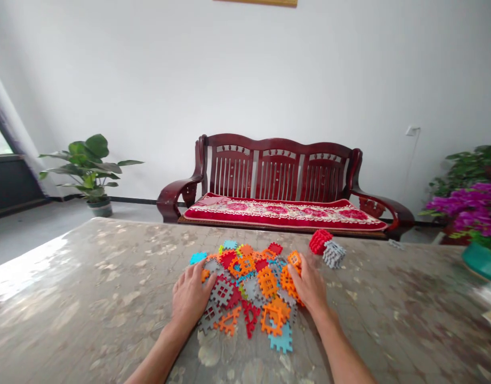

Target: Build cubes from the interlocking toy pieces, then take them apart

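A heap of flat plastic interlocking tiles with notched edges lies on the table in orange, red, grey, blue and green; a grey window tile [222, 290] and an orange tile [267, 281] show in it. At the heap's left edge, my left hand [192, 292] rests palm down with its fingers loosely apart, touching the nearest tiles. On the right side, my right hand [311, 285] has its thumb and fingers around several orange tiles [290, 281]; its far fingers are partly hidden. A red tile stack [319, 241] and a grey tile stack [333, 254] stand together beyond my right hand.
The patterned table [121, 298] stretches to both sides. A lone grey tile [396, 244] lies far right. Purple flowers in a teal pot [483, 261] stand at the right edge. Behind are a wooden bench [277, 165] with a red cover and a potted plant [94, 170].
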`<state>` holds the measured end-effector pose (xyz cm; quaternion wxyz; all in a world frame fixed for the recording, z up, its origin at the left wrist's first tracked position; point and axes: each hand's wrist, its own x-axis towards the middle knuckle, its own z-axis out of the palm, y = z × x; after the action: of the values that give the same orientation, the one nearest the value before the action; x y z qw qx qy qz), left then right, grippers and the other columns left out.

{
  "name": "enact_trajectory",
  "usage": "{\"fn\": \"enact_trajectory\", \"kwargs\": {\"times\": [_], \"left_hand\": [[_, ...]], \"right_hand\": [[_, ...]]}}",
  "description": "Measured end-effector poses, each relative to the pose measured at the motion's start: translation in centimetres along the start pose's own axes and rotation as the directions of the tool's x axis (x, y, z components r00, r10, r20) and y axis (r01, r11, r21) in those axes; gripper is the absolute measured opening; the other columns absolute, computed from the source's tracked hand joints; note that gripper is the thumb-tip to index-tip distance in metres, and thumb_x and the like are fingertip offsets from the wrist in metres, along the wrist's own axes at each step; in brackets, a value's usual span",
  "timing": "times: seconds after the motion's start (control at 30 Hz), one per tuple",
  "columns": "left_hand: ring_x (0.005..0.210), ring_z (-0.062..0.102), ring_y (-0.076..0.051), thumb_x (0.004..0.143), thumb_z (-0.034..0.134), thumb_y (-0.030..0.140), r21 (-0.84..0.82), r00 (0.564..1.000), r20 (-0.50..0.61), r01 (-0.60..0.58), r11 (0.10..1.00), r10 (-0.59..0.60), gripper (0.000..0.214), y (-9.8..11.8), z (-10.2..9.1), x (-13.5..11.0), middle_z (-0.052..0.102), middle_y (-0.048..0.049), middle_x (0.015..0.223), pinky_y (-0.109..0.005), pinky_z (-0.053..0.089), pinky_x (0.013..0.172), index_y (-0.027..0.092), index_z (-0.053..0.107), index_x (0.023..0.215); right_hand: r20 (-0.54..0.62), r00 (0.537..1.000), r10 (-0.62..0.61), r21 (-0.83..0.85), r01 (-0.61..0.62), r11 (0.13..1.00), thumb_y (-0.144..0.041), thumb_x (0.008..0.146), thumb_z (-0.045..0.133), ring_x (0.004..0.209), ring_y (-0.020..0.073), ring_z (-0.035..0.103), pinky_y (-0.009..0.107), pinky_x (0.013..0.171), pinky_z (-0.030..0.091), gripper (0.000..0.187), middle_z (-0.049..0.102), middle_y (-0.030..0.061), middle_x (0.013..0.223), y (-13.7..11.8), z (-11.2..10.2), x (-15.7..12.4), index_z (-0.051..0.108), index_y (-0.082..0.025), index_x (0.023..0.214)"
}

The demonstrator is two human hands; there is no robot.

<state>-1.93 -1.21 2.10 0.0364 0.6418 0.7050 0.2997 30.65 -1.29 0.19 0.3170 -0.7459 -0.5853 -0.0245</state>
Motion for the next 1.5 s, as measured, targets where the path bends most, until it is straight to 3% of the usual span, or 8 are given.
{"fn": "enact_trajectory", "kwargs": {"times": [0.23,0.43,0.67,0.8,0.93,1.13,1.27,1.5], "left_hand": [[0.121,0.052,-0.033,0.08,0.059,0.048,-0.056,0.999,0.045,0.005,0.998,-0.003,0.053,1.8,0.7,-0.7,0.053,-0.0105,0.137,-0.052,0.044,0.097,0.028,0.057,0.129],[0.116,0.055,-0.026,0.079,0.059,0.031,-0.286,0.988,-0.131,-0.112,0.952,0.077,0.034,1.4,2.8,-0.3,0.06,-0.0063,0.122,-0.045,0.043,0.103,0.027,0.066,0.112],[0.122,0.054,-0.025,0.08,0.06,0.031,-0.555,0.963,-0.134,-0.267,0.788,0.232,0.028,4.6,2.8,-0.4,0.059,-0.0073,0.127,-0.045,0.043,0.106,0.025,0.07,0.105],[0.122,0.055,-0.023,0.087,0.054,0.038,-0.645,0.958,-0.12,-0.276,0.713,0.262,0.029,5.1,1.5,0.3,0.057,-0.0087,0.131,-0.036,0.053,0.094,0.023,0.068,0.108],[0.108,0.061,-0.021,0.087,0.05,0.039,-0.551,0.953,-0.233,-0.293,0.781,0.193,0.03,1.8,1.2,2.0,0.062,-0.0086,0.119,-0.036,0.053,0.092,0.021,0.07,0.1],[0.114,0.057,-0.027,0.087,0.043,0.036,-0.22,0.958,-0.271,0.037,0.975,-0.098,0.036,-3.4,0.7,4.1,0.063,-0.0079,0.119,-0.045,0.042,0.105,0.023,0.066,0.111],[0.117,0.056,-0.031,0.09,0.039,0.039,-0.051,0.962,-0.13,0.234,0.971,-0.239,0.044,-3.5,0.1,4.4,0.059,-0.0112,0.127,-0.047,0.044,0.099,0.023,0.06,0.125],[0.116,0.058,-0.03,0.09,0.039,0.038,0.079,0.976,0.019,0.215,0.973,-0.217,0.046,-3.5,0.7,4.9,0.06,-0.0115,0.128,-0.044,0.044,0.097,0.024,0.059,0.128]], "right_hand": [[0.036,0.999,0.023,0.112,-0.027,0.993,-0.05,0.081,0.054,0.093,0.0289,0.065,0.038,0.079,0.046,0.065,0.07,0.0124,0.101,-2.0,0.3,0.1,0.047,-0.019,0.138],[0.076,0.996,0.044,0.327,-0.067,0.943,-0.041,0.08,0.054,0.085,0.0237,0.065,0.035,0.077,0.048,0.049,0.071,0.0031,0.085,-2.3,0.5,0.3,0.058,-0.022,0.124],[-0.135,0.991,0.022,0.667,0.074,0.741,-0.044,0.085,0.051,0.093,0.0218,0.065,0.036,0.087,0.05,0.04,0.071,0.0092,0.102,-1.9,0.7,0.3,0.064,-0.018,0.112],[-0.423,0.895,0.141,0.502,0.102,0.859,-0.041,0.083,0.053,0.094,0.0239,0.062,0.042,0.092,0.046,0.038,0.069,0.0109,0.102,1.0,-0.7,1.6,0.063,-0.017,0.111],[-0.58,0.765,0.281,0.272,-0.143,0.952,-0.04,0.077,0.057,0.109,0.0332,0.056,0.048,0.098,0.039,0.057,0.064,0.0187,0.115,4.8,-2.5,2.5,0.054,-0.011,0.125],[-0.39,0.713,0.583,0.139,-0.58,0.803,-0.05,0.069,0.066,0.119,0.0412,0.051,0.051,0.096,0.04,0.093,0.051,0.0279,0.133,7.0,-2.9,2.7,0.031,-0.01,0.145],[-0.295,0.735,0.611,0.029,-0.632,0.775,-0.052,0.067,0.068,0.118,0.042,0.052,0.054,0.094,0.04,0.101,0.052,0.0259,0.134,7.3,-2.8,3.8,0.024,-0.013,0.148],[-0.151,0.789,0.595,-0.076,-0.61,0.789,-0.056,0.066,0.067,0.115,0.0429,0.053,0.055,0.088,0.042,0.104,0.06,0.0262,0.124,8.6,-3.2,6.0,0.022,-0.012,0.149]]}}
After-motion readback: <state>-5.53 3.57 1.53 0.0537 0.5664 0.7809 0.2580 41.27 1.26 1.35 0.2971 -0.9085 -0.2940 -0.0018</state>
